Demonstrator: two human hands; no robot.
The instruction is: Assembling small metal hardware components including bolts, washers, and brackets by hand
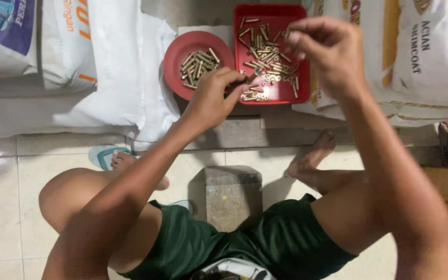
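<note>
Head view looks straight down on a seated person whose left hand [214, 98] is pinched around a small brass-coloured bolt [238, 83], fingertips closed on it just over the near-left corner of the red square tray [299, 11]. The right hand [326, 52] is raised above the tray's right side, thumb and forefinger pressed together on something tiny and metallic at the fingertips; it looks like a nut or washer, though it is too small to tell for certain. Below the hands, the square tray holds a loose, mixed scatter of bolts, nuts and washers [268, 65], thickest along its near half. Touching the tray's left edge sits a red round dish [175, 52], and in it lies a smaller heap of bolts [198, 65] that look more alike, lying roughly side by side. Judging by the two piles, the work of putting pieces together and moving them across is partly done: a modest batch is in the dish, while the larger share remains in the tray. Both containers rest on a low slab on the floor, hemmed by white sacks [110, 67] to the left and right, with a small concrete block [233, 197] between the person's knees.
</note>
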